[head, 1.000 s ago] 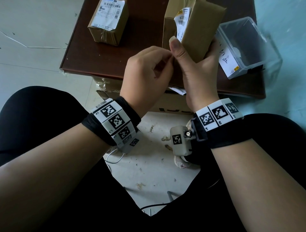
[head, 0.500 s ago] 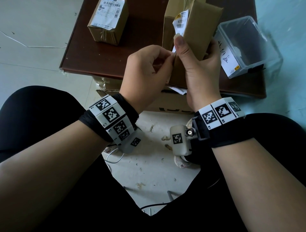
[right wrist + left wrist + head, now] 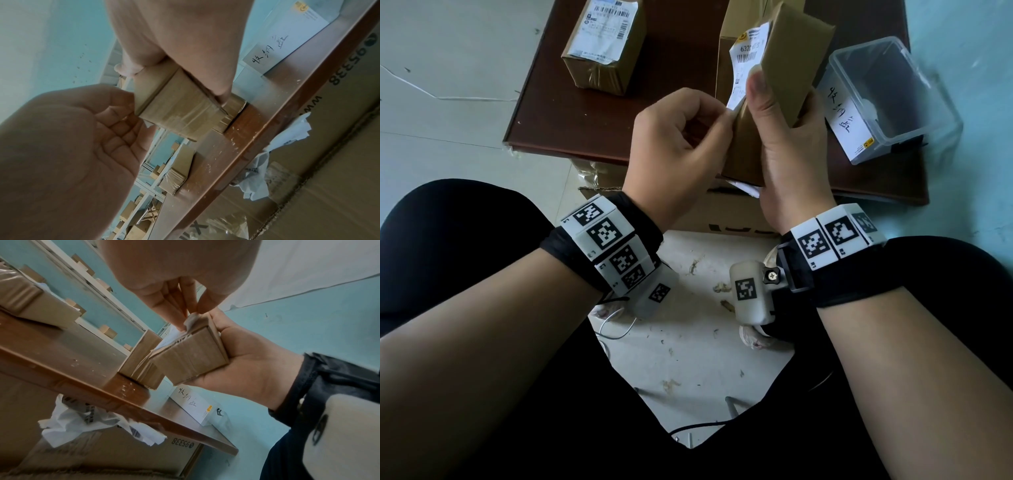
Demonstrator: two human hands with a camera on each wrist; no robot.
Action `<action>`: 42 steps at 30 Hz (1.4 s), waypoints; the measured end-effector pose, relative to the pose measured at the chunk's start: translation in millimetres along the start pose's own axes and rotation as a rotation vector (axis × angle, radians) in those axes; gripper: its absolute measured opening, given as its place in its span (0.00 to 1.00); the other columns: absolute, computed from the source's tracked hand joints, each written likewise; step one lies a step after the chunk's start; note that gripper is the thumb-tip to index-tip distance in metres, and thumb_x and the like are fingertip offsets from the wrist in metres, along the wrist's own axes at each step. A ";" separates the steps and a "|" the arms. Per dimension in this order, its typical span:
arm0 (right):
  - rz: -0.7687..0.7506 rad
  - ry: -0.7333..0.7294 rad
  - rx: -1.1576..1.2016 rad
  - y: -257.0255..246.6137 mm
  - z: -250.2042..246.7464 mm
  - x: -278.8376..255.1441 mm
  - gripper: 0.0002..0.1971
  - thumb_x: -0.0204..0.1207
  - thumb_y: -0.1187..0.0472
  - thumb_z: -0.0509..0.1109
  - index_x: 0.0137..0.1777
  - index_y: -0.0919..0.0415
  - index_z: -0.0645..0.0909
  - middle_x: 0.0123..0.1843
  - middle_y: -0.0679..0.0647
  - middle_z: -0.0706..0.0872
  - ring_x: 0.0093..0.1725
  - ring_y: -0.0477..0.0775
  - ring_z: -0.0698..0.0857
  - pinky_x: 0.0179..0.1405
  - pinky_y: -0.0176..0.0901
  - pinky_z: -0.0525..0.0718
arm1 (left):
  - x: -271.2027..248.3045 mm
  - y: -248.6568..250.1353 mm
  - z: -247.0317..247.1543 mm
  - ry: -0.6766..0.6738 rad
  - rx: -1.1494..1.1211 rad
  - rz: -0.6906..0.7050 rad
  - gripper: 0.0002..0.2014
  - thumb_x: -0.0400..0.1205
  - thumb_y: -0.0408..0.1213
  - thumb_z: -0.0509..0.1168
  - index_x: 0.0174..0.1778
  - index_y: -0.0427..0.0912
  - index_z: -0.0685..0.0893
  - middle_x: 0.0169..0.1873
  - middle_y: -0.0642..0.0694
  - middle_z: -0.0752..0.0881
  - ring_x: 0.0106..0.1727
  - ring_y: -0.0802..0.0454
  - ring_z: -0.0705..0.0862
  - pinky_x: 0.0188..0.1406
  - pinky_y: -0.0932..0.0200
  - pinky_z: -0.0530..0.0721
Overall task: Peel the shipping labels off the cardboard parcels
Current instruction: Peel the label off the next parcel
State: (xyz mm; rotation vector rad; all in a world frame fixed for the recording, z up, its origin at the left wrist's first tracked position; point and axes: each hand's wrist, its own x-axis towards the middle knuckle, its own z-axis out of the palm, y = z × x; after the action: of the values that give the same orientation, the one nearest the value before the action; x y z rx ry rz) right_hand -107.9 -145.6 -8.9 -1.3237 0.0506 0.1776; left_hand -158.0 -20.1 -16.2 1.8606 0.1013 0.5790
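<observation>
My right hand (image 3: pixel 784 137) grips a small brown cardboard parcel (image 3: pixel 787 75) above the front edge of the table, thumb along its left face. A white shipping label (image 3: pixel 748 58) on that face hangs partly loose. My left hand (image 3: pixel 681 144) pinches the label's lower corner (image 3: pixel 190 320) between thumb and fingers. In the right wrist view the parcel's taped end (image 3: pixel 180 104) shows between both hands. A second parcel (image 3: pixel 606 44) with its label on top lies at the table's far left. A taller parcel (image 3: pixel 726 58) stands just behind the held one.
A clear plastic box (image 3: pixel 887 96) with a handwritten white label stands at the table's right. The brown table (image 3: pixel 571 116) rests on a large carton (image 3: pixel 144 456), with crumpled peeled labels (image 3: pixel 86 423) on top under the table edge. My knees flank bare, littered floor.
Both hands and the parcel have risen a little and drifted slightly right. The left hand's pinch has moved up with the label corner, and more loose label shows above the right thumb.
</observation>
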 end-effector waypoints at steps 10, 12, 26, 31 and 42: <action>-0.051 -0.003 -0.020 -2.5 6.4 -5.3 0.63 0.56 0.30 0.89 0.86 0.66 0.71 0.69 0.62 0.92 0.68 0.58 0.94 0.74 0.61 0.91 | 4.4 -3.5 3.9 -0.013 -0.071 -0.006 0.12 0.87 0.43 0.75 0.53 0.34 0.91 0.40 0.42 0.92 0.39 0.49 0.90 0.37 0.60 0.87; -0.051 0.005 -0.031 -6.2 5.8 -4.3 0.55 0.62 0.34 0.81 0.86 0.65 0.71 0.67 0.57 0.92 0.66 0.52 0.95 0.72 0.56 0.93 | 7.1 -6.1 2.7 -0.018 -0.111 -0.013 0.12 0.86 0.41 0.76 0.54 0.34 0.92 0.43 0.43 0.93 0.42 0.54 0.92 0.41 0.62 0.88; -0.011 -0.023 0.088 -29.4 12.5 10.0 0.21 0.95 0.49 0.68 0.80 0.61 0.77 0.72 0.63 0.91 0.67 0.61 0.95 0.69 0.69 0.93 | 35.0 -3.6 11.2 0.059 -0.211 0.045 0.10 0.85 0.38 0.77 0.53 0.33 0.91 0.47 0.39 0.93 0.46 0.54 0.93 0.46 0.58 0.90; 0.002 -0.018 0.107 -36.8 16.8 15.8 0.32 0.85 0.42 0.74 0.83 0.59 0.75 0.75 0.60 0.90 0.75 0.61 0.91 0.78 0.67 0.88 | 42.3 1.3 17.0 0.067 -0.209 0.089 0.12 0.86 0.38 0.75 0.54 0.30 0.91 0.54 0.34 0.92 0.54 0.41 0.94 0.54 0.37 0.93; -0.006 0.069 0.056 -59.7 16.2 39.0 0.34 0.87 0.37 0.76 0.81 0.60 0.72 0.70 0.55 0.92 0.66 0.54 0.94 0.71 0.58 0.93 | 78.8 36.5 23.4 0.078 -0.023 0.206 0.08 0.87 0.35 0.71 0.45 0.34 0.89 0.41 0.47 0.92 0.42 0.58 0.90 0.41 0.61 0.87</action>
State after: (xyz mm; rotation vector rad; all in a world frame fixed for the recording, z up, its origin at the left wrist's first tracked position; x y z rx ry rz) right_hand -61.0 -140.0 46.9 -1.2742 0.1091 0.1242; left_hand -86.4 -26.7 37.8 1.8387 -0.0461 0.7913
